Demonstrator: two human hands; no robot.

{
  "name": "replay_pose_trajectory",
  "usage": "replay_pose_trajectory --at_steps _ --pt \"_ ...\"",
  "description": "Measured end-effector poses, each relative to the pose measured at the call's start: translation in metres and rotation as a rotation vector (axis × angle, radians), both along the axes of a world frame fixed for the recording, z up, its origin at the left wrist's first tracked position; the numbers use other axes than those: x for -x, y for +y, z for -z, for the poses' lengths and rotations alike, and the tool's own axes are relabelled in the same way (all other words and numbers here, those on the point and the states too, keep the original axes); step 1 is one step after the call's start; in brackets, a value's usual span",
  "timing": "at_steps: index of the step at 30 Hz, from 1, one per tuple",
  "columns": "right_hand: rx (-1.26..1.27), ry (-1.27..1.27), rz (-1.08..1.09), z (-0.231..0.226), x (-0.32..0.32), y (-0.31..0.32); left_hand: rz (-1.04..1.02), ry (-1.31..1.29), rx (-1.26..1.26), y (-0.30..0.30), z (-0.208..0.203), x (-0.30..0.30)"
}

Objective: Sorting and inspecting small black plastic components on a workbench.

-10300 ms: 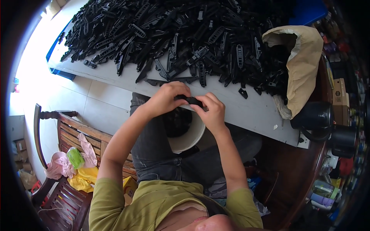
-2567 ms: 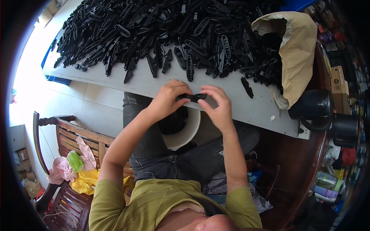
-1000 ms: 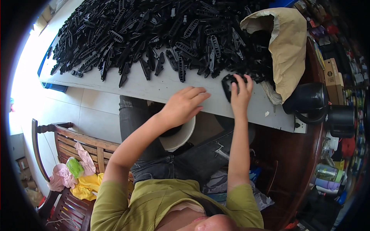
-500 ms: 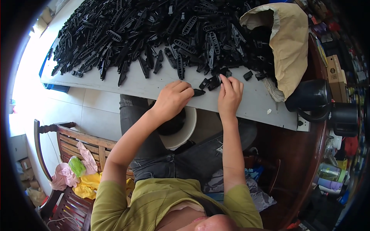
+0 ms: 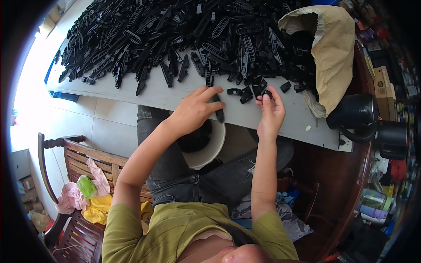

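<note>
At the near edge of the grey tabletop (image 5: 166,98), my left hand (image 5: 195,109) holds a long, narrow black plastic piece (image 5: 220,115). Its thumb and forefinger cross the piece, whose lower end points toward me past the table edge. My right hand (image 5: 272,116) pinches a small, blocky black plastic part (image 5: 266,93) between thumb and fingertips, just over the table. Left of those fingertips lie a few similar small parts (image 5: 246,94). Beyond both hands spreads a big heap of long black plastic pieces (image 5: 175,39), some with ladder-like slots.
An open brown paper sack (image 5: 335,57) lies on its side at the right, black parts at its mouth. Next to it stands a black kettle-like vessel (image 5: 353,111). A whitish bucket (image 5: 215,147) sits under the table edge. A wooden bench (image 5: 94,153) with cloths is at left.
My left hand has turned the long piece from lying sideways to pointing toward me. My right hand has moved right and drawn back slightly, a small black part now visible in its fingers.
</note>
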State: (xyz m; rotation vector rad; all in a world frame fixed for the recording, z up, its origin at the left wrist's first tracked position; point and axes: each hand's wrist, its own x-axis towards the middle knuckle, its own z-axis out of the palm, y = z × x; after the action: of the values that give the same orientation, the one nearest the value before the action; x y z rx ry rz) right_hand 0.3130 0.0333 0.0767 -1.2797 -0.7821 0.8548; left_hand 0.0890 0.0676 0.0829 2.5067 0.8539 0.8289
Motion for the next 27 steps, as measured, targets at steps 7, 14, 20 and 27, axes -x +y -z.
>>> replay_pose_trajectory --at_steps 7,14,20,27 --pt "-0.176 -0.764 -0.280 -0.011 0.029 -0.018 0.024 -0.074 0.129 -0.001 0.006 0.004" --pt "-0.271 -1.072 -0.347 -0.005 0.039 -0.025 -0.004 -0.199 0.320 0.006 0.011 0.004" --pt "-0.001 -0.904 -0.484 -0.012 0.016 -0.031 0.020 -0.216 0.354 0.009 0.012 0.005" --pt "-0.101 -0.908 -0.567 -0.010 0.034 -0.015 0.077 -0.160 0.305 0.006 0.009 0.016"
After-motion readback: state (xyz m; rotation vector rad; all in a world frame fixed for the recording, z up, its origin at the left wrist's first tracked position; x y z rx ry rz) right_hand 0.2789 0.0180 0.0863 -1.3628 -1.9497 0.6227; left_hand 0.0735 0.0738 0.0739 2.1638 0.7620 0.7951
